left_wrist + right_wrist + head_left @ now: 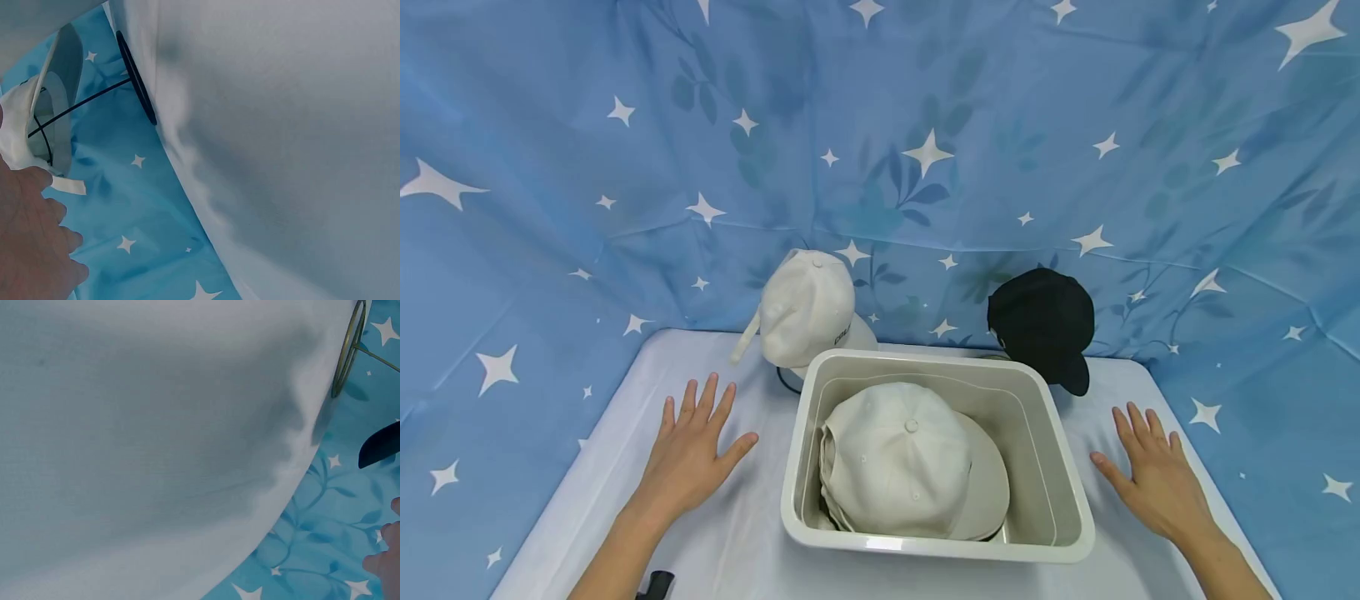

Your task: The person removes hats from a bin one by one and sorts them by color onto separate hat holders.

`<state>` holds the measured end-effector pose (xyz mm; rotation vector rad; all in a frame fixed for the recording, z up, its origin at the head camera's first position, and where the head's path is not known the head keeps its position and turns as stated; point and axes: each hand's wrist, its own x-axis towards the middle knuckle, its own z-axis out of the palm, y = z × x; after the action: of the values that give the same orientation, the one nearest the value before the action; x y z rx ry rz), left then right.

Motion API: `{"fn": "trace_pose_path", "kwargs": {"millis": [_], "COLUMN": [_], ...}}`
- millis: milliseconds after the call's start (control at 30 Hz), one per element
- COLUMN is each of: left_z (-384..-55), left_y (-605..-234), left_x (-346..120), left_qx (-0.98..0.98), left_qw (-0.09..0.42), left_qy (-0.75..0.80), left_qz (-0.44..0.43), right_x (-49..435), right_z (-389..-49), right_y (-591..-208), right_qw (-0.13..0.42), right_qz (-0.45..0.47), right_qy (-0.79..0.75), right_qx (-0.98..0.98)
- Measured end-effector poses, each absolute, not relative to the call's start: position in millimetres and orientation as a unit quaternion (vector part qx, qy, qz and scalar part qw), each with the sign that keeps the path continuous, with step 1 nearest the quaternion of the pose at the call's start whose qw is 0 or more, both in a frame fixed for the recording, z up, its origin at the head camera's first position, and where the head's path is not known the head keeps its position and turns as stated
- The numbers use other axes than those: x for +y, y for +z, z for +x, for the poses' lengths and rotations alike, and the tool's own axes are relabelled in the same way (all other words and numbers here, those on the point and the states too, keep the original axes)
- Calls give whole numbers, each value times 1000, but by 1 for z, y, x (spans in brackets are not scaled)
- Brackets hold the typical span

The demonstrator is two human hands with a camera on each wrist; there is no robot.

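White cloth on the tabletop (737,533), blue starred backdrop (760,175) behind. Head view: beige bin (925,360) mid-tabletop toward the near edge, long axis roughly left-right, between the hands. Inside, toward the bin's left end, an off-white cap (910,467), crown up, brim pointing right; more fabric edges below it at the left, looks stacked, can't count. White cap (808,304) up at the far edge, left of centre, strap hanging left, brim to the right; black cap (1047,321) at the far edge, toward the far right corner, brim down and toward the near side. Left hand (688,462) by the left edge, fingers spread apart, holding nothing; right hand (1165,487) by the right edge, same, fingers straight, thumb out. Key relation: white cap lies beyond and right of the left hand, black cap beyond and left of the right hand; left hand looks nearer the binned cap. Left wrist view: fingertips at lower left; white cap perched on a black wire stand (78,103), its base ring (136,78) at the cloth's edge. Right wrist view: few fingertips at far right, a brass-coloured base ring (349,350) above, black brim between; grip detail not visible here.
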<state>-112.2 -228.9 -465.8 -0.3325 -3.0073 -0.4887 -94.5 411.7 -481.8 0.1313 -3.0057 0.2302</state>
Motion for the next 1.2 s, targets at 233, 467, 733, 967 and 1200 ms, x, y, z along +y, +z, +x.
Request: {"fn": "trace_pose_path", "kwargs": {"millis": [233,467,733,967,1200], "left_z": [-111,-109,-104,-99,-95], "left_y": [-462,-455,-443,-434,-428], "left_x": [-229,-223,-214,-203,-189], "left_qx": [-980,-975,-968,-959,-948], "left_qw": [47,54,74,86,111], "left_qy": [-159,-178,-190,-211,-225], "left_qz": [-112,-122,-144,-171,-195], "right_x": [407,404,393,378,362], "right_z": [-97,-97,-97,-93,-95], "right_y": [-467,-456,-435,-420,-408], "right_qw": [79,100,125,144,181], "right_qz": [55,70,102,120,160], "right_qy": [72,75,82,77,78], "right_qx": [-993,-990,-984,-979,-967]}}
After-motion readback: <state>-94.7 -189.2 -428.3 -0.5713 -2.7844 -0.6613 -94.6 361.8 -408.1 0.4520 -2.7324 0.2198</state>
